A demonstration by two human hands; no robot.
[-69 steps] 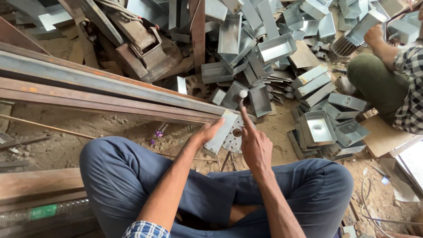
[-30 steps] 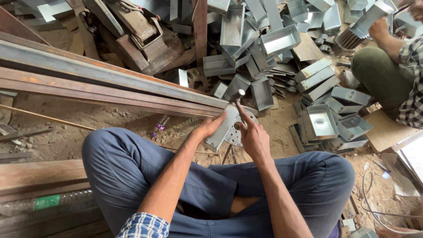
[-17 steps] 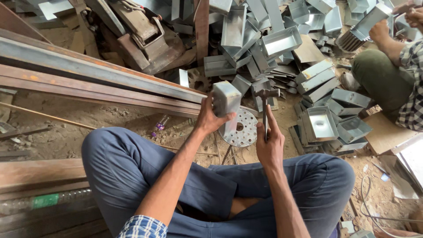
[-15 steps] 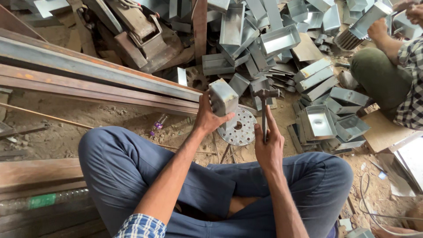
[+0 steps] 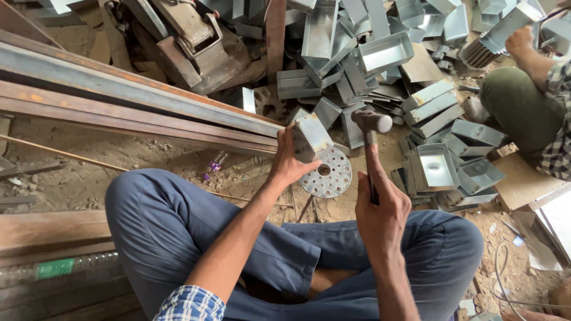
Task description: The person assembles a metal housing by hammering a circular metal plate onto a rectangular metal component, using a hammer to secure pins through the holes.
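From above, the person sits cross-legged on the dirt floor, and the left hand grasps a small folded sheet-metal box, tilted, just above a round perforated metal disc lying on the ground between the knees. The right hand is clenched around the handle of a hammer, whose head is raised just beside the box and a little higher than it. To strike well here, I would judge the box needs seating flat and steady on the disc, fingers kept clear of the face to be hit, and the blow short and square rather than swung wide. Long rusty steel beams run across the left side, touching the edge of a big heap of similar grey metal boxes beyond the hammer. At the right edge another person's leg and checked sleeve show, with a hand on one box, well apart from this work.
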